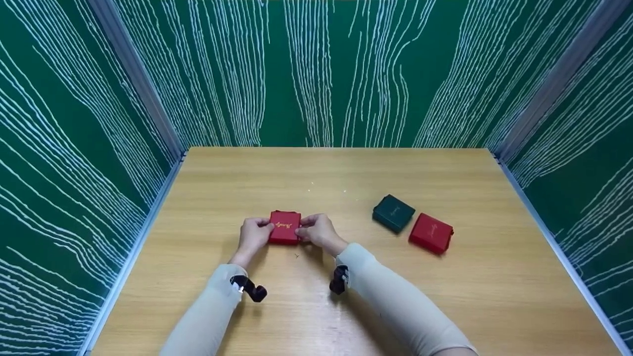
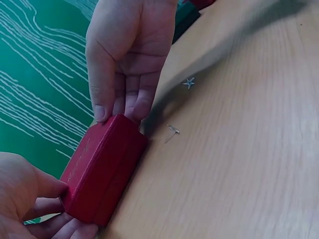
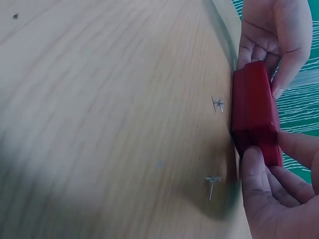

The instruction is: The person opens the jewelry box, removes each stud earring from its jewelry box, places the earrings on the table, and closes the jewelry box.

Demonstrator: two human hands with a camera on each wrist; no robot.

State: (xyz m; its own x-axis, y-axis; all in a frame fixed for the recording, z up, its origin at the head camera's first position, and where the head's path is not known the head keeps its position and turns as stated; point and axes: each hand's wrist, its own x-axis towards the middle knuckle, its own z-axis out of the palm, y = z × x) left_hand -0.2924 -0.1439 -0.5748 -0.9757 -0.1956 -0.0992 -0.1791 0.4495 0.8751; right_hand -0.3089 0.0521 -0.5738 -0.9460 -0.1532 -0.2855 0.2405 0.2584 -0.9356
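Red box (image 1: 285,229) (gold-lettered) — closed, lying face up.

Across the top centre of the head view, a dark green back wall (image 1: 275,74) streaked with thin, pale, wavy vertical lines. At far left and far right, a matching green left side wall (image 1: 69,143) and green right side wall (image 1: 578,173). In both corners, straight greyish posts (image 1: 138,74). Below, to the bottom edge, a light-brown, wood-grained tabletop (image 1: 222,178) between pale bluish edge strips (image 1: 135,247). Toward bottom centre, soft whitish glare.
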